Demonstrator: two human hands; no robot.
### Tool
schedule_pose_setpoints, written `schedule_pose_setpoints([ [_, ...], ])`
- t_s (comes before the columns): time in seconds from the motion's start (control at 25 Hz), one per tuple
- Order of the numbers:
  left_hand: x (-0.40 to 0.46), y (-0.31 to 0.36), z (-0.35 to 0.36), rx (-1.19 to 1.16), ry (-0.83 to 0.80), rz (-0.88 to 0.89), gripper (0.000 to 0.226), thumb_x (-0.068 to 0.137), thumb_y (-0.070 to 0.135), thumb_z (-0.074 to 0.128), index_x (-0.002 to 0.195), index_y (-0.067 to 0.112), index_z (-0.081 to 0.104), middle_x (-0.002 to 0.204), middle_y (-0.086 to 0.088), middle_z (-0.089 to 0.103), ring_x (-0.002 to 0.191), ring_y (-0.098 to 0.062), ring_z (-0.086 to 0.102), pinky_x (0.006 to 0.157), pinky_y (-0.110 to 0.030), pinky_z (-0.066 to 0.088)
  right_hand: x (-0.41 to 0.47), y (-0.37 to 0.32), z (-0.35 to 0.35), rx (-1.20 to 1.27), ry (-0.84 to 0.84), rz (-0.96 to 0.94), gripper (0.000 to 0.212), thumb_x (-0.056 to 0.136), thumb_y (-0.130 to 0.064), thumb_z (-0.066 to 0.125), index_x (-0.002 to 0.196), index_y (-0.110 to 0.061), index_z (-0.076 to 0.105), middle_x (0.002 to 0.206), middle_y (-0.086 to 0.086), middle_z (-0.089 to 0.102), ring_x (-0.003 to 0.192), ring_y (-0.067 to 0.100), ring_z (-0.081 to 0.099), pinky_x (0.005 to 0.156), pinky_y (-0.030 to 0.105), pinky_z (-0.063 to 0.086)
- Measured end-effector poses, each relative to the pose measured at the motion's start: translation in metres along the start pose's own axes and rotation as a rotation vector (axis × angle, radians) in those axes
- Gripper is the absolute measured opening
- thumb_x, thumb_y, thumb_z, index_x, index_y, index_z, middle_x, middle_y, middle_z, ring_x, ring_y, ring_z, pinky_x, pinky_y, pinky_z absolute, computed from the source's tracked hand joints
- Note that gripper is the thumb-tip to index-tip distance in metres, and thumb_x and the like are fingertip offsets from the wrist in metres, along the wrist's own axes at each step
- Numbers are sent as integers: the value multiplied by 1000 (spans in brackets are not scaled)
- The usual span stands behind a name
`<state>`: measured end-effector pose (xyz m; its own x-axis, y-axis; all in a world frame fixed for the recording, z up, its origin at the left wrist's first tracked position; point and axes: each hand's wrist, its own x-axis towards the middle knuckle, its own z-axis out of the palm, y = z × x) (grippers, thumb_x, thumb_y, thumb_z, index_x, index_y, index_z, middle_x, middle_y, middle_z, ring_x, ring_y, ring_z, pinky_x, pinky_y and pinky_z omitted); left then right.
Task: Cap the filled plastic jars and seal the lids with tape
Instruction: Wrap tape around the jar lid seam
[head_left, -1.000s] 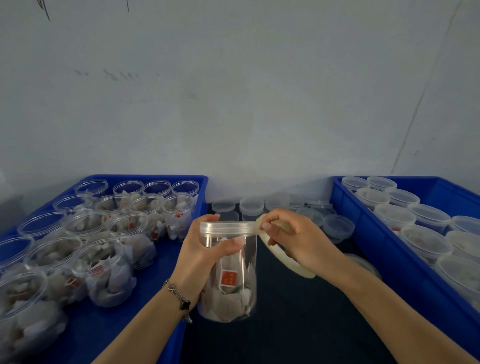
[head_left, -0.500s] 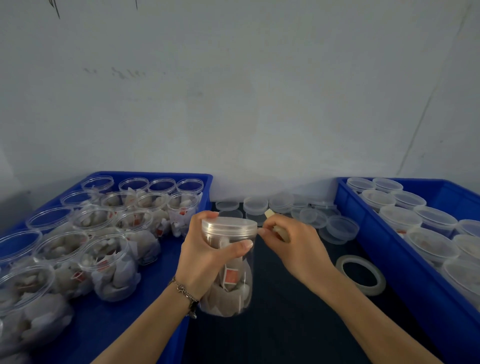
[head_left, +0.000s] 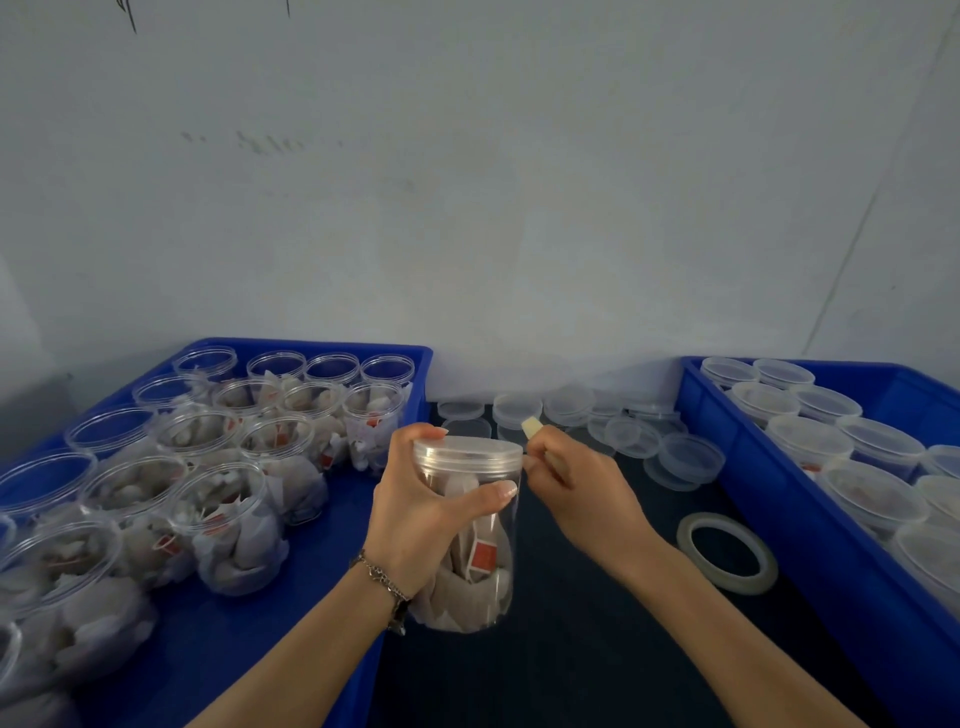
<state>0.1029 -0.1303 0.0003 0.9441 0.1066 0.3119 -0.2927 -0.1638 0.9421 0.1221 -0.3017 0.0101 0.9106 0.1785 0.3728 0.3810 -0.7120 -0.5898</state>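
My left hand (head_left: 415, 514) grips a clear plastic jar (head_left: 480, 564) filled with white sachets, holding it upright above the dark table. A clear lid (head_left: 467, 453) sits on the jar. My right hand (head_left: 576, 488) touches the lid's right edge and pinches a small cream-coloured piece (head_left: 531, 428) that sticks up above the fingers; what it is I cannot tell. The tape roll (head_left: 727, 553) lies flat on the table to the right, apart from both hands.
A blue crate (head_left: 311, 347) on the left holds several open filled jars (head_left: 228, 525). A blue crate (head_left: 737, 467) on the right holds several capped jars (head_left: 810, 441). Loose clear lids (head_left: 571, 410) lie at the back by the wall.
A second ago my right hand held the tape roll against the lid; the roll now lies on the table. My right hand stays at the lid's edge with the small cream piece.
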Motion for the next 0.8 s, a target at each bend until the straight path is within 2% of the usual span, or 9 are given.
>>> schedule_pose_setpoints([
  [0.08, 2, 0, -1, -11, 9, -2, 81, 30, 58, 75, 101, 36, 45, 100, 14, 54, 82, 9, 59, 60, -13, 50, 2, 5, -3, -26, -85, -3, 14, 95, -45, 39, 92, -41, 53, 72, -18, 59, 62, -5, 51, 59, 29, 46],
  [0.12, 2, -1, -2, 6, 8, 4, 81, 30, 59, 75, 102, 37, 44, 100, 15, 54, 82, 10, 58, 60, -12, 49, 2, 9, -4, -38, -141, 3, 20, 95, -51, 35, 105, -51, 53, 90, -27, 62, 77, -10, 53, 71, 28, 50],
  [0.2, 2, -3, -3, 66, -7, 15, 81, 31, 62, 74, 102, 39, 44, 97, 18, 55, 83, 11, 58, 61, -13, 48, -2, 16, -5, 21, -222, 27, 32, 94, -56, 33, 123, -59, 46, 118, -34, 54, 104, -12, 50, 92, 27, 47],
  [0.24, 2, -4, -2, 93, -14, 15, 80, 31, 64, 74, 101, 41, 43, 95, 20, 56, 84, 13, 57, 61, -13, 47, -5, 19, -5, 84, -230, 39, 31, 94, -55, 34, 122, -57, 49, 118, -34, 56, 104, -11, 52, 94, 27, 46],
  [0.36, 1, -9, 0, 189, -31, 8, 78, 32, 69, 72, 100, 48, 40, 92, 27, 56, 83, 12, 56, 64, -12, 44, -10, 20, -1, 87, -181, 48, 24, 96, -48, 37, 102, -42, 60, 87, -17, 63, 78, 1, 58, 75, 29, 50],
  [0.44, 0, -11, 2, 240, -31, -3, 78, 33, 71, 70, 101, 49, 38, 92, 23, 57, 82, 5, 59, 65, -16, 47, -10, 18, 3, -92, -143, 7, 21, 98, -44, 36, 88, -36, 52, 75, -10, 56, 67, 5, 53, 60, 25, 42],
  [0.56, -2, -9, 4, 295, -11, 9, 77, 34, 71, 68, 100, 46, 36, 92, 20, 57, 83, 1, 59, 69, -21, 51, -9, 13, 10, -259, -82, -25, 23, 98, -39, 36, 75, -36, 38, 71, -9, 49, 62, 7, 48, 52, 23, 34],
  [0.64, -3, -7, 3, 268, -12, 0, 76, 35, 67, 71, 99, 44, 38, 90, 19, 58, 81, 1, 59, 67, -21, 51, -5, 15, 16, -157, -97, 12, 27, 96, -35, 38, 70, -30, 39, 68, -6, 49, 57, 8, 44, 52, 25, 33],
  [0.8, -6, -1, 2, 166, -44, -21, 79, 32, 62, 73, 100, 39, 41, 94, 13, 59, 83, -5, 62, 67, -25, 55, -2, 22, 24, 212, -76, 73, 21, 93, -14, 39, 76, -14, 51, 70, 9, 53, 61, 11, 41, 59, 35, 35],
])
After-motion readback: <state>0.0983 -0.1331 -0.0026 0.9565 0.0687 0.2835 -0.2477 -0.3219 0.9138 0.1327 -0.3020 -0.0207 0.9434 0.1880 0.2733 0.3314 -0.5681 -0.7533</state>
